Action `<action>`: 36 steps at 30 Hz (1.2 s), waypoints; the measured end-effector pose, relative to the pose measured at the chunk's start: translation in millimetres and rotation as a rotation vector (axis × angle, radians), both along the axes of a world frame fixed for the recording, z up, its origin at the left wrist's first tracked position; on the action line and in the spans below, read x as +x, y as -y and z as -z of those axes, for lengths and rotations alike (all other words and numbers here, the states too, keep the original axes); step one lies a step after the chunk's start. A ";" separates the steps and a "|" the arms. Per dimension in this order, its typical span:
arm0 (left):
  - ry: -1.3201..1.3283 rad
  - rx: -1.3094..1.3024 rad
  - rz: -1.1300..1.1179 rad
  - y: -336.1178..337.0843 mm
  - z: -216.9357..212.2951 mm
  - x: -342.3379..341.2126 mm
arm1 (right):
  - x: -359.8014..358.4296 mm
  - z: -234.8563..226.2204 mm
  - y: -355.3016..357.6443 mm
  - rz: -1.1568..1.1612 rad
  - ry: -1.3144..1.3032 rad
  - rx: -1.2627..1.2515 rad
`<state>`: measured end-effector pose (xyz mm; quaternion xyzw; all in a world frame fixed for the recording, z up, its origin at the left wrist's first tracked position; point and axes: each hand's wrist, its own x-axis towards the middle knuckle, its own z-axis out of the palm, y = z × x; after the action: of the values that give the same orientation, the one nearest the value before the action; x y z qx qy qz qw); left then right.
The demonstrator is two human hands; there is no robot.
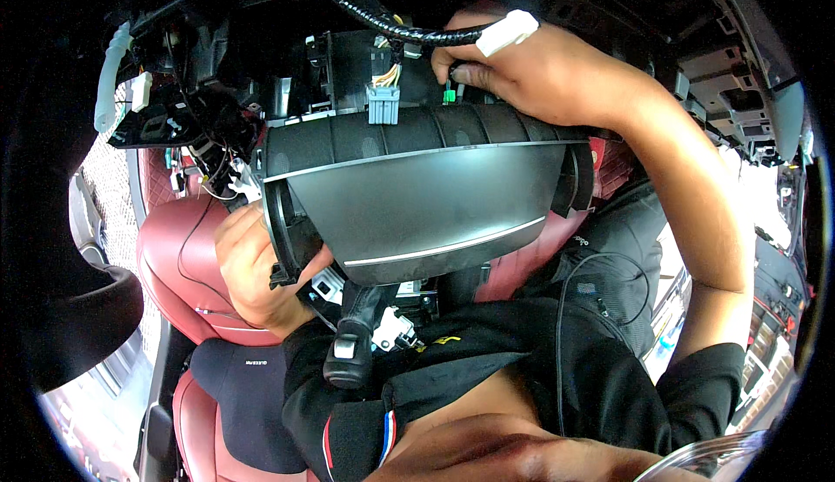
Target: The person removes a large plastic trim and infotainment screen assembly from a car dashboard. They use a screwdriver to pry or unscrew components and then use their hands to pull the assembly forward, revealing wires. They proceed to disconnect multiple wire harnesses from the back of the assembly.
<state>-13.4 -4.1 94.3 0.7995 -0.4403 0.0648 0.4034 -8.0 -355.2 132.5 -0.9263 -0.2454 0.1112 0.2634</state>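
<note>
A wide dark-grey dashboard display unit [426,212] with a ribbed black top is tilted up in front of me. My left hand [261,264] is closed around its left end, fingertips reaching inside the frame. Behind the unit's right part, my right hand [513,69] pinches a small black connector with a green part [449,96]; its tip is partly hidden. Left of that, a grey-blue wiring plug [383,105] with several coloured wires sits at the back of the unit. A black-wrapped wiring harness [391,28] crosses beside my right hand and ends in a white connector [508,33].
A black lever [350,347] with a silver button rises below the unit. The steering wheel [109,325] is at the left. Red seats [178,251] stand behind, with loose wires [213,164] hanging at the left. A black bag [600,282] lies at the right.
</note>
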 end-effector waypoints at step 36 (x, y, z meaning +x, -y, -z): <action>-0.062 0.037 0.030 0.8 -3.8 4.6 | 6.0 2.3 1.5 -0.168 0.018 0.036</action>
<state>-8.8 -4.8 98.1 0.8019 -0.4406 0.0259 0.4027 -2.0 -356.7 130.2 -0.8987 -0.3263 0.1200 0.2674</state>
